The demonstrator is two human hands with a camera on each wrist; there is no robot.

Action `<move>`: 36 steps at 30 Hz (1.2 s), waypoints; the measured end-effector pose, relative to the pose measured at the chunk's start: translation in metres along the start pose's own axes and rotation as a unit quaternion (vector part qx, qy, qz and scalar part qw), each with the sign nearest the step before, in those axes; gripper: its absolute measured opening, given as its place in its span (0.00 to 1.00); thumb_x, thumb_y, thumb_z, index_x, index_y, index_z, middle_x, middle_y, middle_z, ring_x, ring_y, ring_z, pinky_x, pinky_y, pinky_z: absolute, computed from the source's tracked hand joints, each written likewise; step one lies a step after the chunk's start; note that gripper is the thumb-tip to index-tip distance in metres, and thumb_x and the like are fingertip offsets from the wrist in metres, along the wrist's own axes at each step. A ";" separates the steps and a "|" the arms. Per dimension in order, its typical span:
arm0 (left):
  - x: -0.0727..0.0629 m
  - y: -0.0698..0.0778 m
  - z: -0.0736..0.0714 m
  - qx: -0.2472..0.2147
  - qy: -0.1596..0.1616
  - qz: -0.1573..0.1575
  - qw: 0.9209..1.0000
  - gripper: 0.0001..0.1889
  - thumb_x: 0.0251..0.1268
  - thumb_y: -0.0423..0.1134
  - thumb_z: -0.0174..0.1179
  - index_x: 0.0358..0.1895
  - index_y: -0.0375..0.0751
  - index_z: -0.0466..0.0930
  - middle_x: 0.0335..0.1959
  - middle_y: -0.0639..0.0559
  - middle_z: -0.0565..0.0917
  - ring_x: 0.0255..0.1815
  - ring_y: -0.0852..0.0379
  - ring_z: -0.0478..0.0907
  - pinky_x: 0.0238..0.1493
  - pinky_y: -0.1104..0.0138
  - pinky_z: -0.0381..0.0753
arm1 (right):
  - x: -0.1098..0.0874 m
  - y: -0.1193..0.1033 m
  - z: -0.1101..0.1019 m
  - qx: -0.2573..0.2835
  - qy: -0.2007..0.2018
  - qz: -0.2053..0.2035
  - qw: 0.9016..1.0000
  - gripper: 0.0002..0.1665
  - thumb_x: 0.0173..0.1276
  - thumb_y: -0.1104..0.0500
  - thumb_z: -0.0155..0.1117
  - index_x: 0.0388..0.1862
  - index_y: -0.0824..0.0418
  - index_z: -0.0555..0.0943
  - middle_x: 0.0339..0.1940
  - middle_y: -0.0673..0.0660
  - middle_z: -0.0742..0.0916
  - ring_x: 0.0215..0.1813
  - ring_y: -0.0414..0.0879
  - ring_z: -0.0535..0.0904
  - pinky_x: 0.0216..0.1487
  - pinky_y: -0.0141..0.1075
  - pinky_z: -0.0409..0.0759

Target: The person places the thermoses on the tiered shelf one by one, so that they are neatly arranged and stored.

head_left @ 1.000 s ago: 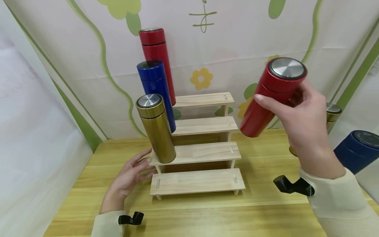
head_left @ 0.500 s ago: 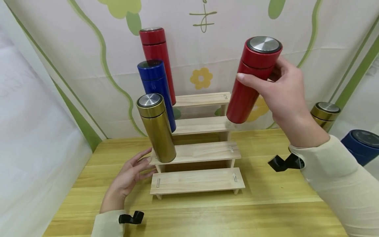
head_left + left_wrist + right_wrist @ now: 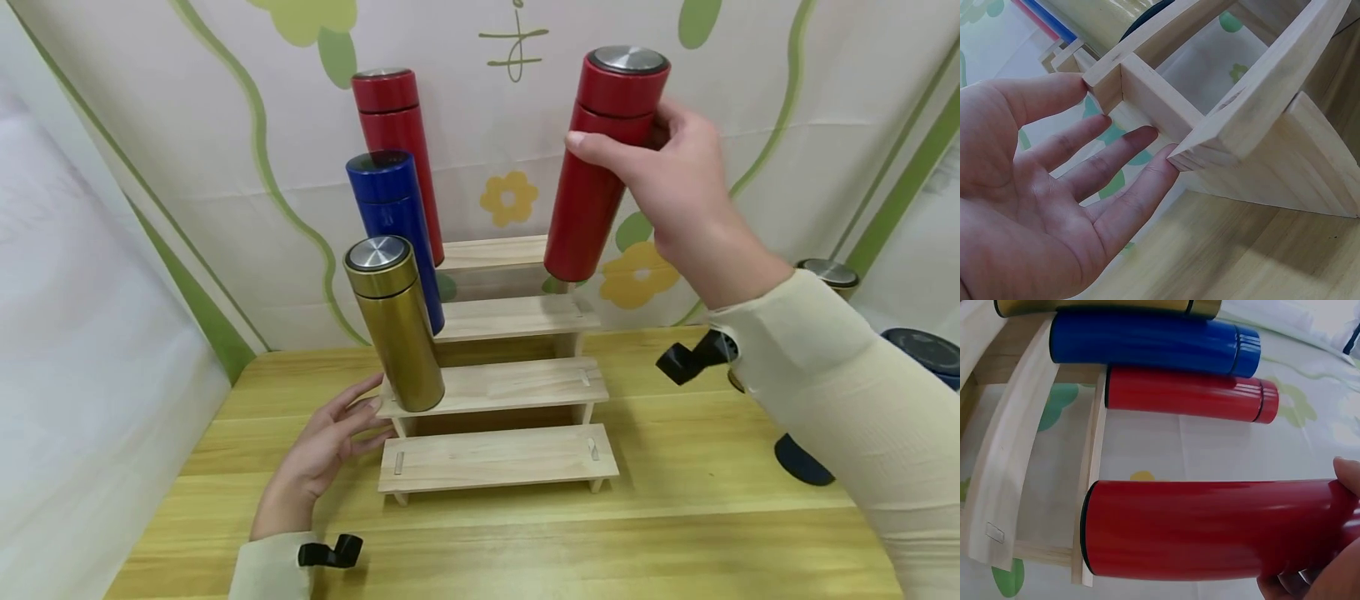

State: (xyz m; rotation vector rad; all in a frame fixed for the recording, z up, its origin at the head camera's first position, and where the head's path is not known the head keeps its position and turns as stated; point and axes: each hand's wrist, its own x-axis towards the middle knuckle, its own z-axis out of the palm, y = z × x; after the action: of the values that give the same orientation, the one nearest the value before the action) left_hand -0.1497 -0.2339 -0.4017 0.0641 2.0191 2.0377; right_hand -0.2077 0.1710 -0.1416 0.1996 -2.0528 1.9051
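Note:
My right hand grips a red thermos with a silver lid, its base at the right end of the top step of the wooden stepped rack. In the right wrist view that base meets or nearly meets the top board; I cannot tell if it bears weight. My left hand touches the rack's left side with spread, extended fingers. On the rack's left half stand a second red thermos on top, a blue thermos below it, and a gold thermos on the step under that.
Behind my right forearm, on the wooden table, stand another gold thermos and a dark blue thermos, both partly hidden. A patterned white cloth hangs behind the rack.
My right hand has carried the red thermos leftward and away from me, from the rack's right side to over the top step's right end. The left hand stays at the rack.

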 end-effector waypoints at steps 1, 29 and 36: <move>0.000 0.000 0.001 -0.001 0.000 0.000 1.000 0.35 0.86 0.44 0.57 0.87 0.43 0.55 0.69 0.52 0.80 0.59 0.56 0.87 0.65 0.59 0.89 | 0.003 -0.001 0.002 -0.006 -0.002 0.001 1.000 0.34 0.64 0.50 0.84 0.68 0.51 0.81 0.61 0.49 0.85 0.64 0.47 0.78 0.68 0.45 0.78; -0.001 -0.002 0.011 -0.010 0.000 -0.001 1.000 0.34 0.86 0.43 0.57 0.87 0.42 0.57 0.70 0.48 0.82 0.58 0.55 0.88 0.66 0.57 0.88 | 0.059 0.007 0.038 -0.077 0.008 0.061 0.995 0.40 0.69 0.41 0.78 0.75 0.47 0.75 0.70 0.48 0.82 0.66 0.44 0.76 0.75 0.42 0.79; -0.001 -0.001 0.011 -0.007 -0.002 -0.001 1.000 0.34 0.86 0.43 0.57 0.87 0.42 0.56 0.72 0.45 0.81 0.60 0.55 0.88 0.67 0.56 0.87 | 0.062 0.005 0.040 -0.079 0.010 0.062 0.995 0.40 0.69 0.41 0.78 0.76 0.47 0.74 0.71 0.48 0.82 0.66 0.44 0.75 0.75 0.42 0.80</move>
State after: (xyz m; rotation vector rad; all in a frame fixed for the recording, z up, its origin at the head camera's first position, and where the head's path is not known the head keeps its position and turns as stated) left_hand -0.1460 -0.2232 -0.4017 0.0618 2.0016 2.0481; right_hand -0.2735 0.1396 -0.1280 0.0147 -2.2365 1.7931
